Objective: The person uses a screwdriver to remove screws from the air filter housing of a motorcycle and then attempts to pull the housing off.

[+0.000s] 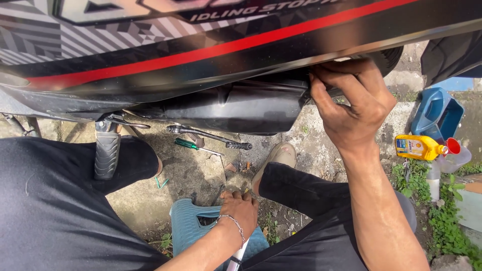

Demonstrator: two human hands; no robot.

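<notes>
Two hands are at work in my view: my right hand (354,103) reaches up under the scooter's black side panel (201,55), fingers (326,98) curled tight against its lower edge, though what they pinch is hidden. My left hand (241,208) rests low on the teal plastic stool (186,226), fingers folded shut, contents unclear. A green-handled screwdriver (188,144) lies on the concrete floor (196,173) beside a ratchet wrench (211,135); a yellow oil bottle (419,147) sits right.

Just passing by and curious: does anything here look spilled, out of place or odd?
Nothing looks spilled. Tools lie loose on the ground under the scooter: a green-handled screwdriver and a long wrench. The yellow oil bottle lies on its side, mouth at a red funnel.
</notes>
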